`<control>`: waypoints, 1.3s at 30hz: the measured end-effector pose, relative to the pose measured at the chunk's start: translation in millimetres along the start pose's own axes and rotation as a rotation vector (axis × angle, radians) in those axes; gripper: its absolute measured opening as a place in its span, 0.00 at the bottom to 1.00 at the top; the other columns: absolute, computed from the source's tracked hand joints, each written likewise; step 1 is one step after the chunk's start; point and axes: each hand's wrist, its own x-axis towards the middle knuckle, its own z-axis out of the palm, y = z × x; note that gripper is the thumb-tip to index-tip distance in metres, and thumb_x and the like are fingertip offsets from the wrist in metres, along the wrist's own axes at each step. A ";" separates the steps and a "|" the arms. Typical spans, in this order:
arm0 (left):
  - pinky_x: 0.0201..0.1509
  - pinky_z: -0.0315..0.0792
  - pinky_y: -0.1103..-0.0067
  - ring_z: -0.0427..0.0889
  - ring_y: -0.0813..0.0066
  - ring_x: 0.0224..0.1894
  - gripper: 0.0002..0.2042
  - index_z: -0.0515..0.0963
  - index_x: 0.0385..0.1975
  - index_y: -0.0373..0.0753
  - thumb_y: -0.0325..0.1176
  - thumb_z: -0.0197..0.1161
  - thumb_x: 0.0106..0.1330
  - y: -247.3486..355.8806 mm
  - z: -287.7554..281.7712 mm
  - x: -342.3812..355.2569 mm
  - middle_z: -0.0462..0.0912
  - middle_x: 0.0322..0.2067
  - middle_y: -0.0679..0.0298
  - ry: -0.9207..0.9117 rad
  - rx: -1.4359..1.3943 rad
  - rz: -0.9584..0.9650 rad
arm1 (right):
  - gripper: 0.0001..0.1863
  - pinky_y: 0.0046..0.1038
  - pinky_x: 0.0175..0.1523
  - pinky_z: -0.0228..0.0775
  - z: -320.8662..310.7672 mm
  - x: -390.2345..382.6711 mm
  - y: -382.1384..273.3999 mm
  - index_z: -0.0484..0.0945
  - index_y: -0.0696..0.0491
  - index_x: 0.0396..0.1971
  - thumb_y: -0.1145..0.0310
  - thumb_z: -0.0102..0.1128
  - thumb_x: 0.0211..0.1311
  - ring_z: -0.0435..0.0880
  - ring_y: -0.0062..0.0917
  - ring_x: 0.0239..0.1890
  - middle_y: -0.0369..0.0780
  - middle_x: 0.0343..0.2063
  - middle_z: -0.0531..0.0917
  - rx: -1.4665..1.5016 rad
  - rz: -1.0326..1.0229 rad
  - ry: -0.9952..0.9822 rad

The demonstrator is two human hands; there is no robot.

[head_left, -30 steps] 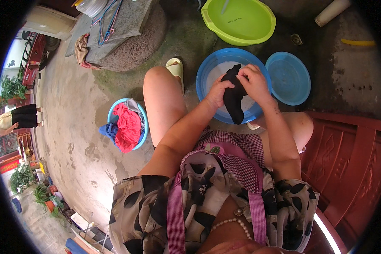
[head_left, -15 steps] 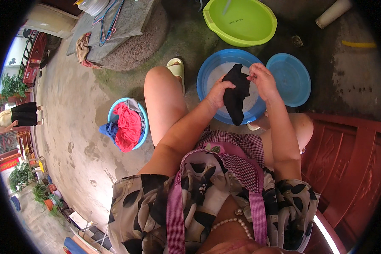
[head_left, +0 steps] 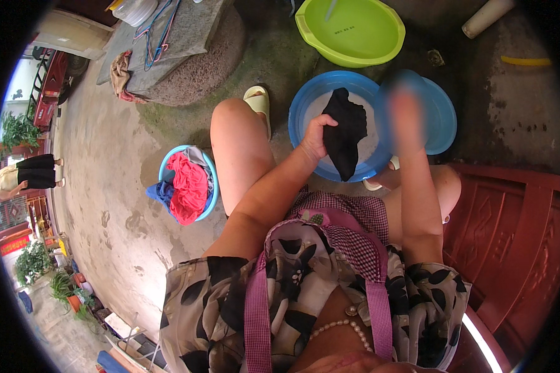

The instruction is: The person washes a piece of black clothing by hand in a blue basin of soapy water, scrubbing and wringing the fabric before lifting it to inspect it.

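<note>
My left hand [head_left: 318, 132] is closed on the left edge of a black cloth garment [head_left: 346, 137], which hangs limp over a large blue basin [head_left: 297, 110]. Whitish, sudsy water shows in that basin around the cloth. My right hand [head_left: 406, 112] is off the cloth, over the gap between the large basin and a smaller blue basin [head_left: 443, 115]. A blur covers its fingers, so their pose and anything in them are hidden.
A light-blue tub [head_left: 215, 193] of red, blue and grey clothes [head_left: 190, 186] stands left of my knee. Ahead are a lime-green basin [head_left: 354, 37] and a stone slab [head_left: 186, 37] with hangers. Red carved wood [head_left: 504, 242] is at right; another person [head_left: 34, 171] stands far left.
My right hand has let go of the black garment's upper right edge and moved right, toward the smaller basin. My left hand still holds the garment, which now hangs more spread out.
</note>
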 end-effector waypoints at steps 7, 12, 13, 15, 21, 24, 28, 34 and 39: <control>0.55 0.65 0.67 0.74 0.57 0.46 0.26 0.65 0.50 0.33 0.32 0.52 0.45 1.1 3.6 -0.9 0.74 0.45 0.52 0.083 0.004 -0.009 | 0.04 0.24 0.37 0.67 -1.6 -1.9 -2.7 0.73 0.51 0.32 0.69 0.53 0.57 0.71 0.18 0.29 0.33 0.28 0.75 -0.120 -0.033 -0.051; 0.59 0.60 0.67 0.70 0.57 0.52 0.27 0.64 0.52 0.32 0.36 0.51 0.51 2.7 1.0 -1.8 0.71 0.50 0.52 0.131 -0.015 0.005 | 0.07 0.17 0.35 0.64 26.2 -22.0 -34.2 0.76 0.53 0.31 0.65 0.54 0.58 0.70 0.14 0.27 0.31 0.26 0.75 -0.262 0.157 -0.302; 0.58 0.61 0.68 0.71 0.57 0.51 0.26 0.64 0.52 0.32 0.37 0.51 0.52 2.9 3.6 -2.2 0.71 0.49 0.53 0.148 -0.015 -0.001 | 0.07 0.17 0.35 0.64 28.0 -22.4 -36.2 0.76 0.53 0.31 0.65 0.54 0.58 0.70 0.14 0.27 0.31 0.26 0.75 -0.262 0.157 -0.299; 0.58 0.61 0.68 0.71 0.58 0.50 0.26 0.64 0.52 0.33 0.38 0.51 0.54 3.7 4.7 -3.2 0.72 0.49 0.53 0.167 -0.015 -0.004 | 0.07 0.16 0.35 0.63 32.8 -23.2 -38.7 0.76 0.53 0.30 0.66 0.53 0.59 0.69 0.13 0.27 0.31 0.25 0.75 -0.323 0.285 -0.425; 0.55 0.65 0.68 0.74 0.60 0.46 0.23 0.67 0.49 0.33 0.38 0.52 0.54 3.2 0.0 -0.1 0.75 0.45 0.54 0.108 -0.049 0.023 | 0.06 0.18 0.36 0.64 33.6 -28.5 -29.6 0.76 0.57 0.29 0.70 0.56 0.56 0.71 0.16 0.28 0.33 0.26 0.76 -0.543 0.045 -0.564; 0.55 0.64 0.68 0.73 0.60 0.47 0.23 0.66 0.50 0.33 0.38 0.51 0.55 3.4 -6.6 0.9 0.74 0.45 0.54 0.161 -0.033 0.032 | 0.06 0.21 0.36 0.65 33.5 -27.0 -18.2 0.76 0.58 0.29 0.73 0.59 0.51 0.73 0.21 0.29 0.36 0.27 0.76 -0.687 -0.059 -0.621; 0.54 0.65 0.69 0.74 0.61 0.45 0.22 0.67 0.48 0.33 0.38 0.51 0.55 3.6 -8.2 1.0 0.75 0.43 0.55 0.175 -0.033 0.026 | 0.07 0.23 0.36 0.66 38.6 -34.4 -20.1 0.77 0.57 0.29 0.73 0.61 0.48 0.74 0.24 0.29 0.38 0.26 0.75 -0.828 -0.250 -0.609; 0.54 0.65 0.69 0.74 0.61 0.46 0.22 0.67 0.48 0.33 0.37 0.52 0.54 4.5 -3.7 0.9 0.75 0.44 0.55 0.180 -0.042 0.019 | 0.05 0.22 0.36 0.66 40.3 -34.8 -18.0 0.77 0.57 0.27 0.73 0.61 0.49 0.73 0.20 0.28 0.35 0.27 0.77 -0.612 -0.064 -0.518; 0.55 0.64 0.69 0.74 0.60 0.47 0.23 0.67 0.49 0.33 0.37 0.52 0.54 5.4 -2.9 0.7 0.75 0.45 0.55 0.162 -0.020 0.025 | 0.06 0.18 0.35 0.63 31.3 -26.2 -1.8 0.77 0.53 0.29 0.68 0.59 0.54 0.71 0.14 0.28 0.29 0.27 0.76 -0.150 0.394 -0.388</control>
